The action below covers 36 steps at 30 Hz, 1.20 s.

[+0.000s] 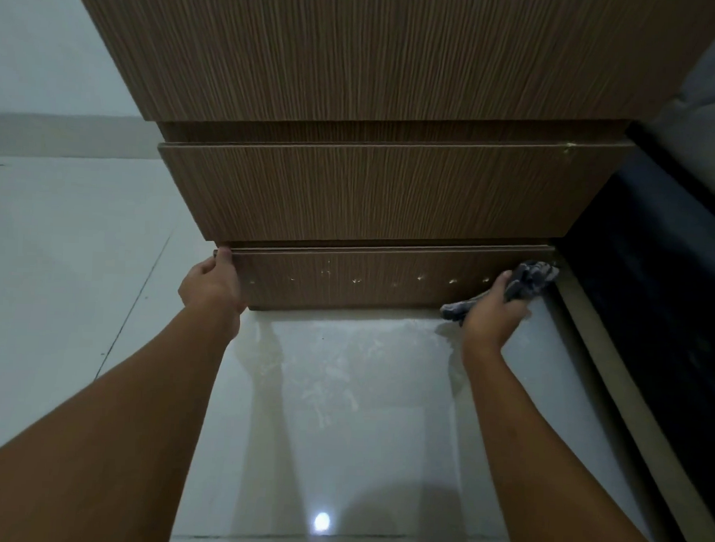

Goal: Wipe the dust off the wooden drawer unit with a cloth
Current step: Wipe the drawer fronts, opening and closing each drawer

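Left hand (212, 283): fingers hooked on bottom drawer (367, 281) edge
Right hand (494, 313): cloth (529, 278) clenched at right corner
Risk: drawer may be pulled open; pale specks missed

Both bare forearms reach forward from the lower frame. The left hand (212, 283) hooks its fingers (224, 256) over an edge; the right hand (494, 313) is clenched, gripping.

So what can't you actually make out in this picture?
Head view only:
- Top of the brown wood-grain drawer unit: cut off by the upper edge.
- Fingertips of the left hand: hidden behind the bottom drawer front's left end.
- The crumpled grey cloth in the right hand: partly covered by it.
- Dust: too dim to judge.
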{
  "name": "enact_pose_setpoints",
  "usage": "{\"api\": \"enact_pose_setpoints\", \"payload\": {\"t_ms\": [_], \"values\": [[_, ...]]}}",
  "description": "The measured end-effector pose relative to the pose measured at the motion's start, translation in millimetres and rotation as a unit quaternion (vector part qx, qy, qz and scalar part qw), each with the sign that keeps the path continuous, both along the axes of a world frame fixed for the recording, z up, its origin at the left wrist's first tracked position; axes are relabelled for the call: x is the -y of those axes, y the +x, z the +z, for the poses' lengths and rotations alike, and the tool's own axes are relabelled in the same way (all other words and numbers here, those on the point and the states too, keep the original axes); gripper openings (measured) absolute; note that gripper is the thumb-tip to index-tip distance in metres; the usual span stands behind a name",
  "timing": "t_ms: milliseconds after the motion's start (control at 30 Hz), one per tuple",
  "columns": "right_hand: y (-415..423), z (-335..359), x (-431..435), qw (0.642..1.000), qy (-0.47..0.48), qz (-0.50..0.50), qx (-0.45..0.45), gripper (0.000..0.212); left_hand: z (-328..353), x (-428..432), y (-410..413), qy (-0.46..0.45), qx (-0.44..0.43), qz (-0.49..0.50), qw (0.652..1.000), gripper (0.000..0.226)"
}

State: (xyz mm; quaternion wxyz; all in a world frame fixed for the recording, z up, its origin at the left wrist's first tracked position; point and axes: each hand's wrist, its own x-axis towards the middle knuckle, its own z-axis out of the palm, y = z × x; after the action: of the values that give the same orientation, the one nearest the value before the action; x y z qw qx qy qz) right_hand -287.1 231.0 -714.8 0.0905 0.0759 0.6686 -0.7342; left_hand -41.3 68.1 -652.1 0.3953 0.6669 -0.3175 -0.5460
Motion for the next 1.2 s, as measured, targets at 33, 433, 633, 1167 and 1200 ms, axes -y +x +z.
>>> {"api": "enact_pose_setpoints", "payload": {"t_ms": [33, 433, 633, 1167, 1200], "values": [[2, -2, 3, 1.000, 0.004, 0.003, -0.010, 0.057, 0, 0, 0, -0.002, 0.001, 0.001, 1.000, 0.037], [71, -21, 50, 0.994, 0.043, 0.066, -0.072, 0.067, 7, 5, 9, 0.025, 0.000, -0.048, 0.999, 0.036], [123, -18, 72, 0.988, 0.038, 0.117, -0.095, 0.078, 12, 14, 19, 0.054, 0.010, -0.098, 0.994, 0.045], [263, 4, 113, 0.883, 0.067, 0.395, -0.246, 0.098, 24, 38, 40, 0.047, 0.096, -0.273, 0.956, 0.039], [267, 4, 113, 0.871, 0.067, 0.417, -0.251, 0.094, 23, 40, 40, 0.040, 0.101, -0.282, 0.953, 0.036]]}}
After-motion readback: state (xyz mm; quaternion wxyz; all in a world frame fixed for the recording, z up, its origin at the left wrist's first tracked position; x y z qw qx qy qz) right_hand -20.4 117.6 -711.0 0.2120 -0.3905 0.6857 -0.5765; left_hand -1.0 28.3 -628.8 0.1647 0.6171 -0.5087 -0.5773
